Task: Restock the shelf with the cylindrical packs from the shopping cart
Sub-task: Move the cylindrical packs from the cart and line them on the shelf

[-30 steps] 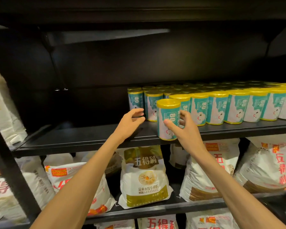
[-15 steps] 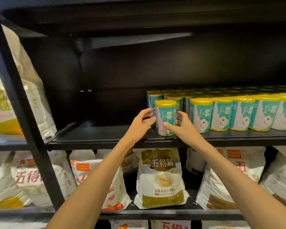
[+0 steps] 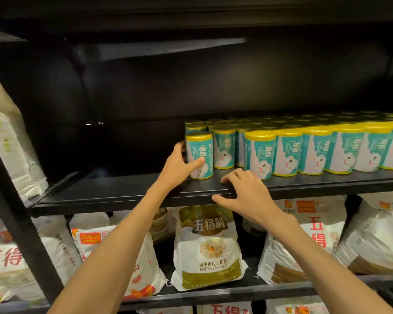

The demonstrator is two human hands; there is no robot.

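Gripping the endmost cylindrical pack (image 3: 199,155) at the row's left end on the black shelf (image 3: 114,191), the left hand (image 3: 179,165) risked toppling it into neighbouring packs (image 3: 259,152); the right hand (image 3: 247,193) hovered loosely spread, holding nothing.

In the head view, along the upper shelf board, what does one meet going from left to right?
Bare shelf → left hand gripping the end pack → right hand on the shelf edge → front row of packs.
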